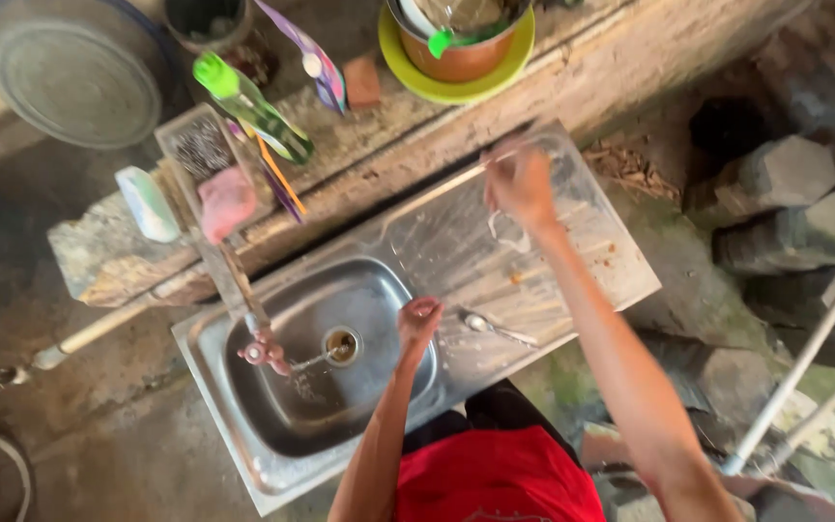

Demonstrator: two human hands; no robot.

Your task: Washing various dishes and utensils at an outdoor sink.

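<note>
Spoon on drainboard, just right of the sink basin

Left hand hovers at the basin's right rim, fingers curled shut, empty. Right hand, blurred, is farther back-right of the basin; its grip cannot be told. The metal spoon lies just right of the left hand: likely light, rigid, slippery when wet; best pinched mid-handle.

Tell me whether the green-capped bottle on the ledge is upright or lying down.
Lying down. The green-capped bottle rests on its side on the ledge behind the sink, cap toward the upper left.
</note>
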